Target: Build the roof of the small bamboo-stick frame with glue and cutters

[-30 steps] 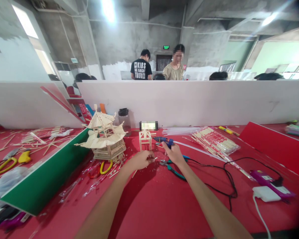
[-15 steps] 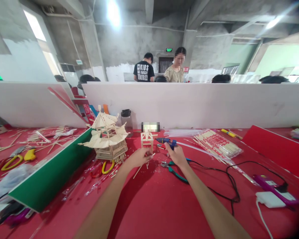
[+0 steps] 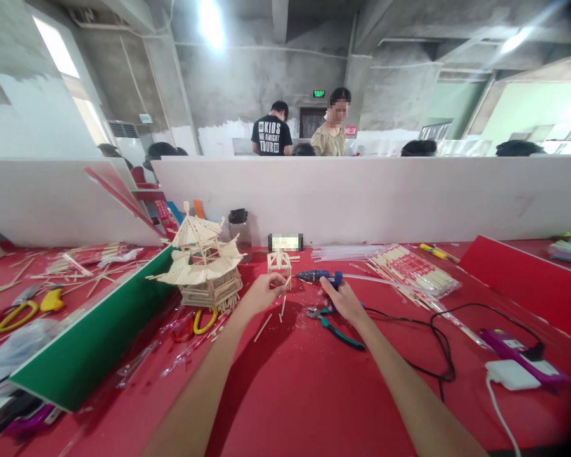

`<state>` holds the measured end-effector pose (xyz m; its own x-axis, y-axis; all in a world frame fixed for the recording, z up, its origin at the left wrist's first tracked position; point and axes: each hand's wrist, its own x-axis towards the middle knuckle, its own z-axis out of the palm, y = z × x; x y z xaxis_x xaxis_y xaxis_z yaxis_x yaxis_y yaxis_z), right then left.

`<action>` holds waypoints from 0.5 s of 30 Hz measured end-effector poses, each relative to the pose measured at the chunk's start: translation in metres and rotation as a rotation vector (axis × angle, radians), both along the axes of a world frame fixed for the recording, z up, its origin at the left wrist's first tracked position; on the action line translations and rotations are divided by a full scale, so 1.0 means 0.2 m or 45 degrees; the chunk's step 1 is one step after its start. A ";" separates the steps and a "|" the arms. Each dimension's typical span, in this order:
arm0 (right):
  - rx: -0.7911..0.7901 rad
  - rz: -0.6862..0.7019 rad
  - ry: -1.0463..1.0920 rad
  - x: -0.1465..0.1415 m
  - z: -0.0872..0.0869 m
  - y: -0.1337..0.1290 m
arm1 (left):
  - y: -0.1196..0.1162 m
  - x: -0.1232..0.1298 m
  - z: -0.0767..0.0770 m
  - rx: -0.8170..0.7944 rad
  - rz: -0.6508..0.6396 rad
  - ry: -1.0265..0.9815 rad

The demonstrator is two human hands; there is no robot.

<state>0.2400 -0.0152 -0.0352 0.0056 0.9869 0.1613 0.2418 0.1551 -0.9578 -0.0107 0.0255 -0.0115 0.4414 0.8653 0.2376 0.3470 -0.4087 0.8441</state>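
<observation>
My right hand (image 3: 341, 297) is wrapped round a blue hot glue gun (image 3: 320, 277), its nozzle pointing left. A long clear glue stick (image 3: 375, 278) trails from the gun's back. Between the fingertips of my left hand (image 3: 268, 292) is a short wooden stick (image 3: 288, 281), close to the nozzle; whether they touch I cannot tell. Just behind the left hand stands a small wooden stick frame (image 3: 278, 262), its lower part hidden by the fingers. Loose sticks (image 3: 263, 327) lie in front. Green-handled pliers (image 3: 337, 331) rest below the right hand.
A wooden pagoda model (image 3: 204, 263) stands at left beside a green board (image 3: 95, 336). Yellow-handled scissors (image 3: 204, 321) lie at its base. Packed sticks (image 3: 413, 270) and a black cable (image 3: 450, 355) are at right. A white partition (image 3: 361, 197) closes the back; people are beyond it.
The glue gun has tilted and come lower, its nozzle now beside the stick in my left hand. My left hand has risen slightly toward the small frame, and the stick is more upright.
</observation>
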 end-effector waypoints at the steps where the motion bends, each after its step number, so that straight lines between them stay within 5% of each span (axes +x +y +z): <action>1: 0.000 -0.003 -0.001 0.00 0.00 0.00 | 0.00 0.00 0.00 0.005 -0.002 0.003; 15: 0.020 -0.065 -0.115 0.00 0.04 -0.02 | -0.04 0.00 0.07 0.020 -0.035 0.030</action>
<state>0.2409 -0.0201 -0.0276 0.0402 0.9831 0.1788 0.3348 0.1553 -0.9294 -0.0102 0.0167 0.0016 0.4706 0.8489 0.2406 0.3550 -0.4318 0.8291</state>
